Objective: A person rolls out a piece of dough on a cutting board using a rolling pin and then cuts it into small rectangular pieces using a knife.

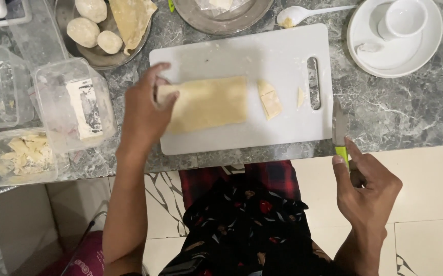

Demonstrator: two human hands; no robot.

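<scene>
**Soft dough strip on the board, knife held off the edge**

Nearest the camera, below and to the right of the white cutting board (282,51), the right hand (367,191) is closed around the green handle of a knife (340,130), whose blade points up along the board's right edge, over the marble worktop (400,112). The lower part of the handle is buried in the palm, so the exact grip is hard to read.

On the board itself, the left hand (147,110) curls over the left end of a folded dough strip (211,105), fingers pinching and pressing it. The strip looks light, limp and easily stretched or torn; it is judged best held flat near an end, as here. Its left end is hidden under the fingers. Right of it on the board lie small cut dough pieces (271,99).

Left of the board stand clear plastic tubs (73,105), their contents cloudy. Beyond the board, a metal plate of dough balls (91,23) and a white saucer (395,56) are cut off by the frame.
</scene>
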